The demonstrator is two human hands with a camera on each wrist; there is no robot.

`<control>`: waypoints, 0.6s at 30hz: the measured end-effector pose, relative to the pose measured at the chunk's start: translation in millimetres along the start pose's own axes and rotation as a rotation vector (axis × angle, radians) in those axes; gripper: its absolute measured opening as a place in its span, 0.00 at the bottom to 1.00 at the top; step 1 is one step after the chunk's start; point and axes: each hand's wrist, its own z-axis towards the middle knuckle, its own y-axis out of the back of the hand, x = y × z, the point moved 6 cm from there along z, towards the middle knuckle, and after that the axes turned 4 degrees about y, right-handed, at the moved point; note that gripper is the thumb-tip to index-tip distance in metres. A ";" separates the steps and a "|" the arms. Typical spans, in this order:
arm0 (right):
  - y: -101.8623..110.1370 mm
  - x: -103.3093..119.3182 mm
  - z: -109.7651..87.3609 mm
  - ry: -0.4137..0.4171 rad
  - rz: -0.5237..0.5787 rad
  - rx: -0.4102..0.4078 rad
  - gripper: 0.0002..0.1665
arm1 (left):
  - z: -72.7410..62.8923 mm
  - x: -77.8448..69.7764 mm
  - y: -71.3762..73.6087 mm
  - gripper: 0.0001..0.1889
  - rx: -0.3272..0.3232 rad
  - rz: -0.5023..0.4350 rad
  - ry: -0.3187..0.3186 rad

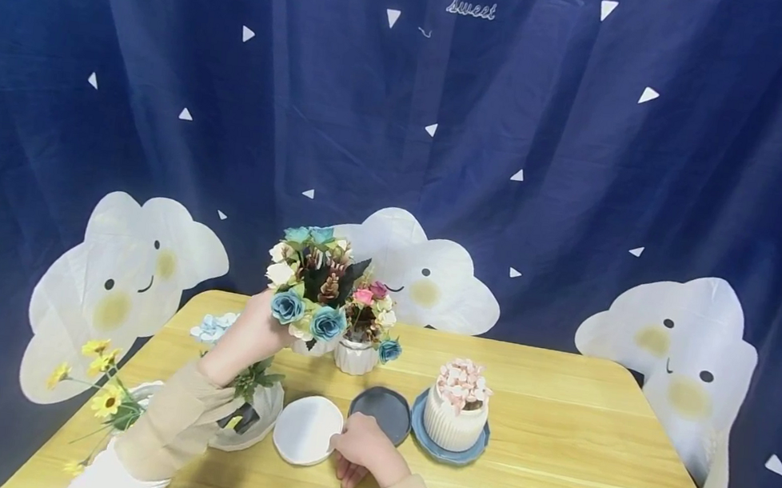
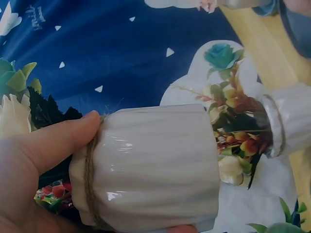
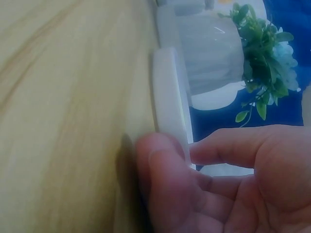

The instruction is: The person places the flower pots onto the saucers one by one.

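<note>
My left hand grips a white ribbed flowerpot with twine around its rim, raised above the back left of the table. Blue and white artificial roses fill this pot. In the left wrist view the thumb lies along the rim and a fingertip shows at the pot's lower edge. My right hand pinches the right edge of a round white saucer, thumb on top and fingers at the side. The saucer lies low over the table, seen edge-on in the right wrist view.
Behind stands a white pot with pink and white flowers. A dark saucer lies right of the white one, then a cream pot on a blue saucer. Blue and yellow flowers stand at left.
</note>
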 end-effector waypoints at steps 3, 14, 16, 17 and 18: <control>0.0 0.4 -0.2 0.000 0.004 0.001 0.14 | -4.6 1.3 1.5 0.16 0.011 -0.010 -0.002; 1.0 1.1 -1.0 -0.014 0.033 0.013 0.15 | -25.7 -1.5 3.0 0.14 0.041 -0.018 -0.044; 1.3 1.7 -1.2 -0.016 0.036 0.012 0.15 | -28.9 -1.9 2.0 0.13 0.042 -0.023 -0.058; 1.5 2.1 -1.3 -0.016 0.035 0.011 0.15 | -30.2 -2.0 1.4 0.13 0.042 -0.024 -0.065; 1.5 2.4 -1.4 -0.016 0.030 0.010 0.15 | -31.4 -1.9 0.6 0.12 0.049 -0.032 -0.067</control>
